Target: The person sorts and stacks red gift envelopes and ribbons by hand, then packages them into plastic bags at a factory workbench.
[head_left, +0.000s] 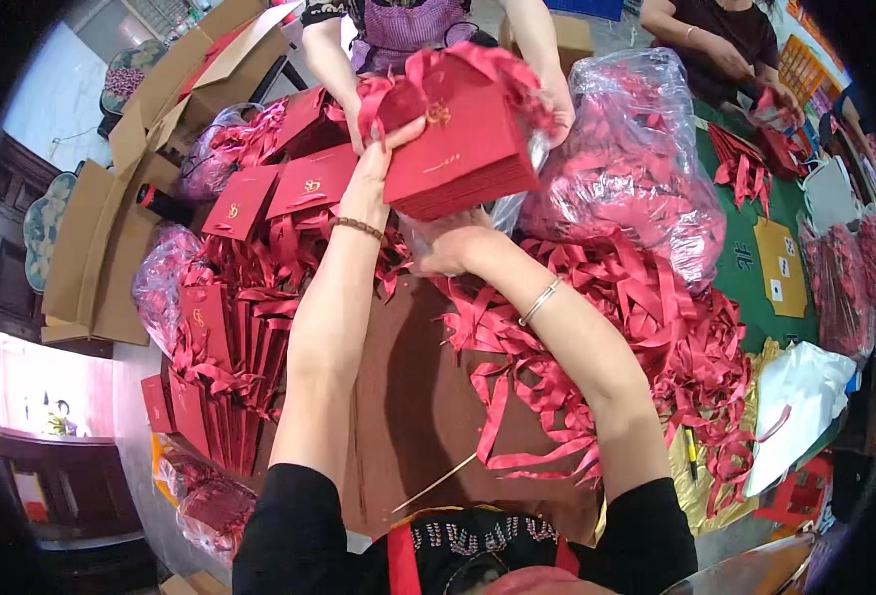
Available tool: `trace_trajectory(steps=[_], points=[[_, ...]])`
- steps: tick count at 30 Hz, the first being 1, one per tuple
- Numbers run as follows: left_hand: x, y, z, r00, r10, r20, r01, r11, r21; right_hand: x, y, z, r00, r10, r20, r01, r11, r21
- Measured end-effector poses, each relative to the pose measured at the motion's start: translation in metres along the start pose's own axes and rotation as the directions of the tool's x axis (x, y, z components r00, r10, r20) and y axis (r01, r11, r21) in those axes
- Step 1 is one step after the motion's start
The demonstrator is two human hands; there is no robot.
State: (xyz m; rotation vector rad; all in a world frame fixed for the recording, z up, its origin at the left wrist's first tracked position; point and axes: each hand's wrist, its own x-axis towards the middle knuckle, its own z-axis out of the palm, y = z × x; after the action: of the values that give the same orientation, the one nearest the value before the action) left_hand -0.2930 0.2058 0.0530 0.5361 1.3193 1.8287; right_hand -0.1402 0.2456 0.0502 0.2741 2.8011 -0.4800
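A thick stack of red paper gift bags [458,149] with gold print and pink-red ribbon handles is held up over the table. My left hand [390,149] grips its left side, thumb across the front. Below the stack, my right hand [453,243] is closed at a clear plastic bag [507,213], with its fingers partly hidden and slightly blurred. Across the table, a person's two hands [557,109] are at either side of the same stack. Loose ribbon handles [617,337] spread around my right forearm.
More red gift bags [230,372] stand in rows at the left. A large clear sack [626,169] of red bags sits at the back right. Cardboard boxes [101,248] line the left side. A thin stick [433,484] lies on the brown tabletop [398,397]. Another person works at the far right.
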Motion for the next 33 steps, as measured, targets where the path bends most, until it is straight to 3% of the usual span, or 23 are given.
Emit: trace_trajectory(steps=[1, 2, 3, 5, 7, 11, 13, 15, 17, 19, 20, 24, 27, 28, 29, 31, 32, 33], points=[[0.005, 0.000, -0.003, 0.989, -0.129, -0.069, 0.127, 0.991, -0.027, 0.001, 0.002, 0.002, 0.997, 0.030, 0.075, -0.023, 0.995, -0.096], [0.005, 0.002, -0.005, 0.989, -0.127, -0.071, 0.125, 0.992, -0.026, 0.005, 0.007, 0.014, 0.999, 0.028, -0.030, -0.030, 0.997, -0.074], [0.006, 0.006, -0.008, 0.981, -0.185, -0.052, 0.186, 0.982, 0.009, 0.011, 0.016, 0.020, 0.999, 0.026, -0.033, -0.028, 0.997, -0.078], [0.013, 0.006, -0.010, 0.968, -0.249, -0.037, 0.250, 0.967, 0.050, 0.011, 0.022, 0.014, 0.990, -0.040, 0.138, 0.042, 0.999, -0.008], [0.027, 0.006, -0.009, 0.884, -0.467, -0.005, 0.466, 0.883, 0.052, 0.007, 0.026, 0.015, 0.994, -0.055, 0.090, 0.055, 0.998, -0.004], [0.040, -0.007, -0.004, 0.800, -0.596, -0.067, 0.599, 0.798, 0.069, 0.003, 0.031, 0.015, 0.995, -0.028, 0.098, 0.028, 1.000, -0.007], [0.042, -0.005, -0.007, 0.800, -0.597, -0.065, 0.600, 0.790, 0.129, -0.004, 0.037, 0.011, 0.993, -0.025, 0.112, 0.027, 0.999, -0.021], [0.036, -0.008, -0.011, 0.845, -0.534, -0.019, 0.534, 0.844, 0.054, -0.013, 0.041, 0.008, 0.991, 0.008, 0.132, -0.004, 0.999, -0.035], [0.035, -0.004, -0.004, 0.834, -0.551, -0.034, 0.552, 0.833, 0.037, -0.016, 0.041, 0.009, 0.995, -0.012, 0.104, 0.017, 0.999, -0.050], [0.042, -0.009, 0.001, 0.841, -0.520, -0.150, 0.540, 0.826, 0.164, -0.017, 0.031, 0.009, 0.989, -0.101, 0.106, 0.102, 0.995, -0.007], [0.049, -0.015, -0.002, 0.880, -0.462, -0.105, 0.474, 0.850, 0.230, -0.018, 0.023, 0.006, 0.983, -0.154, 0.102, 0.156, 0.988, -0.014], [0.072, -0.042, -0.002, 0.860, -0.478, -0.177, 0.509, 0.822, 0.254, -0.010, 0.005, 0.003, 0.972, -0.228, 0.058, 0.229, 0.973, -0.010], [0.032, -0.008, 0.021, 0.871, -0.472, -0.139, 0.492, 0.837, 0.241, -0.013, 0.012, 0.001, 0.960, -0.238, 0.146, 0.245, 0.969, -0.034], [0.055, -0.023, -0.005, 0.870, -0.478, -0.122, 0.493, 0.830, 0.259, -0.021, 0.019, 0.006, 0.968, -0.251, -0.015, 0.251, 0.968, 0.019], [0.051, -0.022, -0.007, 0.871, -0.474, -0.131, 0.491, 0.835, 0.248, -0.026, 0.021, 0.005, 0.958, -0.283, -0.051, 0.284, 0.959, 0.015], [0.046, -0.020, -0.005, 0.875, -0.372, -0.309, 0.483, 0.705, 0.520, -0.027, 0.017, 0.002, 0.959, -0.275, -0.075, 0.276, 0.961, 0.006], [0.102, -0.069, -0.055, 0.925, -0.229, -0.304, 0.379, 0.634, 0.674, -0.026, 0.013, -0.001, 0.957, -0.281, -0.070, 0.282, 0.960, 0.001], [0.096, -0.067, -0.056, 0.924, -0.227, -0.308, 0.380, 0.640, 0.668, -0.024, 0.010, -0.004, 0.960, -0.276, -0.044, 0.274, 0.961, -0.038]])
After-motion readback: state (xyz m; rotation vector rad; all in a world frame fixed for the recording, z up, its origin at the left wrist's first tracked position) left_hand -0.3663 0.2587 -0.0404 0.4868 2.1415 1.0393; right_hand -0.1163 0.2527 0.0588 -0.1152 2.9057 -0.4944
